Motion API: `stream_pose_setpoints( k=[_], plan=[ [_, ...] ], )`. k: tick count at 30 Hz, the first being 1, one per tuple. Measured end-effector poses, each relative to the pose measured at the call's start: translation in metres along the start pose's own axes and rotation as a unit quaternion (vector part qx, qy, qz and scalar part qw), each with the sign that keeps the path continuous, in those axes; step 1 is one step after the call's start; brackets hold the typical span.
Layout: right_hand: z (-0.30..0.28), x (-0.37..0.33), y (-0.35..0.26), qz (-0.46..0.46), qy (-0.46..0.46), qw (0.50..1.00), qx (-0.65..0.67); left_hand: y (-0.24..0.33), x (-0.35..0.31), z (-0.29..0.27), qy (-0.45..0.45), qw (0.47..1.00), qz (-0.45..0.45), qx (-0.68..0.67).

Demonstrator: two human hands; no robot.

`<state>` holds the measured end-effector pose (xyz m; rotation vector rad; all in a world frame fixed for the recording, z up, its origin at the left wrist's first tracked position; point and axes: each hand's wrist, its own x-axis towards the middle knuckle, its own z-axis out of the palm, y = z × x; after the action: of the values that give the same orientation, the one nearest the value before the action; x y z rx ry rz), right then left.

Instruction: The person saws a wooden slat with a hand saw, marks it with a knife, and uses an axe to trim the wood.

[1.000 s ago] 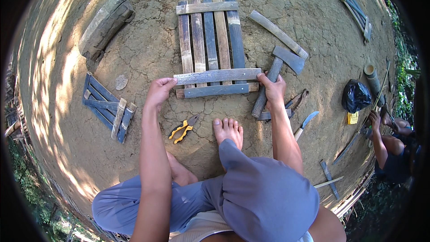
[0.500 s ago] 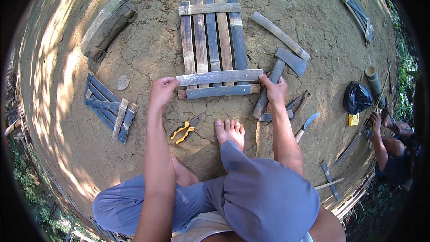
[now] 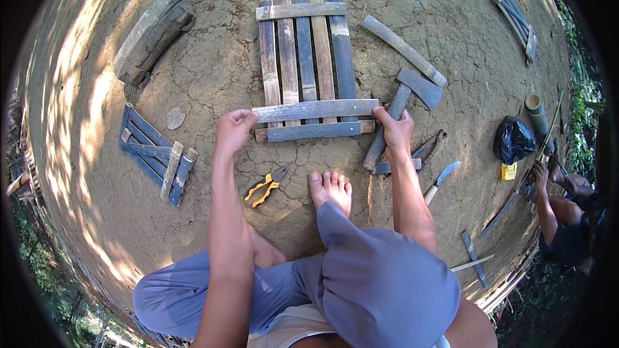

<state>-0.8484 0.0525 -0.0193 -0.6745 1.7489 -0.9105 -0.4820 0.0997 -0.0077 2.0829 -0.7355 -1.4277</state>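
Note:
A weathered grey bamboo slat [image 3: 314,111] lies crosswise over the near part of a slatted bamboo panel [image 3: 288,61]. My left hand [image 3: 234,125] pinches its left end between thumb and fingers. At the other end my right hand [image 3: 396,127] grips the slat with thumb and forefinger. An axe [image 3: 419,87] has its handle running close against my right hand; whether the fingers also hold it I cannot tell. Another dark crosspiece [image 3: 314,131] sits at the panel's near end. Pliers with yellow and black handles [image 3: 263,190] rest on the ground near my left forearm.
A split log [image 3: 151,38] and a small slatted frame [image 3: 158,151] lie left. Rightward are a loose bamboo strip [image 3: 403,50], a knife [image 3: 441,182], a black plastic bag [image 3: 514,140] and a bamboo tube [image 3: 539,116]. Another person [image 3: 558,209] crouches at far right.

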Motion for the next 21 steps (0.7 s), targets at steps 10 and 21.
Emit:
stream_pose_setpoints(
  k=[10, 21],
  plan=[
    [-0.001, 0.004, 0.007, -0.018, 0.003, 1.000, -0.001, -0.011, 0.007, 0.002, 0.020, 0.999, 0.032, -0.007],
    [0.002, -0.002, -0.002, -0.002, 0.006, 1.000, -0.004, 0.028, -0.016, 0.013, 0.202, 0.948, 0.100, 0.224]
  ],
)
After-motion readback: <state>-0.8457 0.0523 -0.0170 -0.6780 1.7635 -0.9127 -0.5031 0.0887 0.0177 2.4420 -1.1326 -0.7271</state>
